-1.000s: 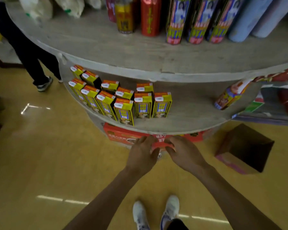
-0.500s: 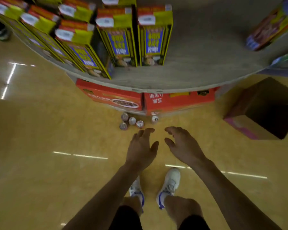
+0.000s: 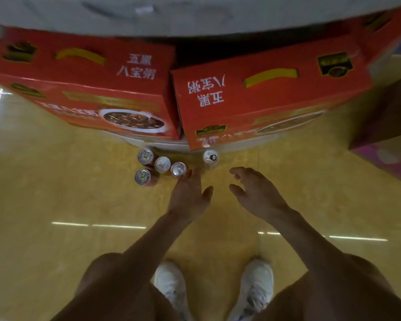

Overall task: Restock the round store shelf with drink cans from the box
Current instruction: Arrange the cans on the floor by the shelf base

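Several drink cans stand upright on the yellow floor in front of the shelf base. A cluster sits at the left, the nearest being a red can point(image 3: 178, 169), with a white-topped can point(image 3: 162, 164) behind it. A single white can point(image 3: 210, 156) stands apart to the right. My left hand point(image 3: 189, 194) is open, its fingertips beside the red can. My right hand point(image 3: 256, 192) hovers open with loosely curved fingers, just below and right of the white can. Neither hand holds anything. The round shelf's edge point(image 3: 195, 17) fills the top.
Two red cartons point(image 3: 83, 84) point(image 3: 271, 98) sit under the shelf, right behind the cans. A dark open box point(image 3: 389, 121) with a pink side stands on the floor at the right. My knees and white shoes point(image 3: 256, 288) are at the bottom.
I have crouched lower, so the view dropped from the shelf to the floor. Both hands came down and forward toward the cans; the left now reaches the red can.
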A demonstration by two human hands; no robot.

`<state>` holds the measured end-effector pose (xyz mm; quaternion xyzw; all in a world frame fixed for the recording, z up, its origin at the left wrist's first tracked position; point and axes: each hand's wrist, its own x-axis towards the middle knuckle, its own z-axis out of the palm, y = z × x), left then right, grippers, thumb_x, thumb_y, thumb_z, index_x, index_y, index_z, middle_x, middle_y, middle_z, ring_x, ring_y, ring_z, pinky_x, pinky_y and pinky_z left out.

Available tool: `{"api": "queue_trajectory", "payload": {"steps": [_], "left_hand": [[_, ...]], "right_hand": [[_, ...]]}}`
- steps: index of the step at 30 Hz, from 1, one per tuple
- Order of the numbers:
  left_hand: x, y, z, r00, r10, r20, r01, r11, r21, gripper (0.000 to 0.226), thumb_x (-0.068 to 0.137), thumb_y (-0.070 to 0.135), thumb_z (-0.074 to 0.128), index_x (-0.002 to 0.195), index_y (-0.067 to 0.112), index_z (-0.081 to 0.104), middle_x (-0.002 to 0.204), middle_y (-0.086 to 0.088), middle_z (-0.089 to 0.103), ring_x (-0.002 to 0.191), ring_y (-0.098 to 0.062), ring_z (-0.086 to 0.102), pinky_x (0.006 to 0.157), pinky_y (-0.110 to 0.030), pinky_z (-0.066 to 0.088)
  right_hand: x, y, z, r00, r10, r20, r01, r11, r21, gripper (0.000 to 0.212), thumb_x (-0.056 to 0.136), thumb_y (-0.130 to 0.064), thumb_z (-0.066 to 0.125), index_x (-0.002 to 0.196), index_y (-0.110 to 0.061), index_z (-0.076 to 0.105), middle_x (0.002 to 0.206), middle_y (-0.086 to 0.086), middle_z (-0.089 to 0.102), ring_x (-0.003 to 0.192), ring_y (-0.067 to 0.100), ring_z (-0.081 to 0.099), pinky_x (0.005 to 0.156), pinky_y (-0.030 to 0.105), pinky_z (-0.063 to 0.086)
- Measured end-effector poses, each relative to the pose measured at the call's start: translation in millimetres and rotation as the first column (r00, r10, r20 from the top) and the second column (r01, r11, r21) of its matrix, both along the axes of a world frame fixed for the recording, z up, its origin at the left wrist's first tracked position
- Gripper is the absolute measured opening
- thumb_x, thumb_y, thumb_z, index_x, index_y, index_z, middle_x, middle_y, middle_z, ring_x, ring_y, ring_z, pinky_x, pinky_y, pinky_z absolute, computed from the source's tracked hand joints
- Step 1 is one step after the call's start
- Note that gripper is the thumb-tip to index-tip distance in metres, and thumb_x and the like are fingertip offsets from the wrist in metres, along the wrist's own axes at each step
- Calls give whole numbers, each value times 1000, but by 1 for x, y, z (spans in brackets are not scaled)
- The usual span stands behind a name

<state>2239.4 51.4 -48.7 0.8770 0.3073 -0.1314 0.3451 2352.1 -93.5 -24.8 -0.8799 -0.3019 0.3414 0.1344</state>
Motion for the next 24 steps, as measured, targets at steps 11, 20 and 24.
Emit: {"api": "queue_trajectory", "payload": {"steps": [11,20,24], "left_hand": [[60,27,-111,997,-65,30,64,998,26,69,95,33,61,152,16,26,146,-13,46,132,-34,47,93,-42,46],[75,25,-137,995,-94,-39,98,988,118,91,93,41,65,159,15,8,146,-16,47,114,-41,61,86,-45,52],[73,21,-143,999,-41,2,41,992,120,77,93,38,68,152,15,23,141,-15,52,115,-41,61,84,-45,50]], "right_hand": [[35,31,-78,971,238,22,-230,957,-178,54,102,-37,51,150,-18,36,145,10,44,133,31,45,101,45,47],[54,9,-82,971,236,39,-220,944,-246,59,103,-38,51,155,-20,29,150,10,41,135,30,45,106,42,42],[54,4,-83,972,230,42,-217,953,-212,59,103,-38,51,155,-20,30,149,9,42,132,29,47,103,41,42]]}}
